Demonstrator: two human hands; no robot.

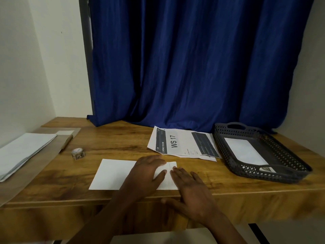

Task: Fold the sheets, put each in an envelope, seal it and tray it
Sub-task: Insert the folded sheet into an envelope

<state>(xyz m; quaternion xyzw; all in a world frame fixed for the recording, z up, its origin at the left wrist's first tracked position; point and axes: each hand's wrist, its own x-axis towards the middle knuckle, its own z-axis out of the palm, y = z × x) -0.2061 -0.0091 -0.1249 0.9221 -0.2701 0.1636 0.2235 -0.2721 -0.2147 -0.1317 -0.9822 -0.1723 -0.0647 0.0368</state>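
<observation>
I am looking at a white envelope (pixel 116 173) lying flat near the front edge of the desk, its long side running left to right and its flap end at the right. At far left a stack of white sheets (pixel 22 152) is lying flat, fanned slightly at the near corner. Beyond it a small roll of tape (pixel 78 153) is sitting in its dispenser. At right a dark perforated tray (pixel 226 147) is standing at an angle, and inside it one white sealed envelope (pixel 245 152) is lying flat on the bottom.
</observation>
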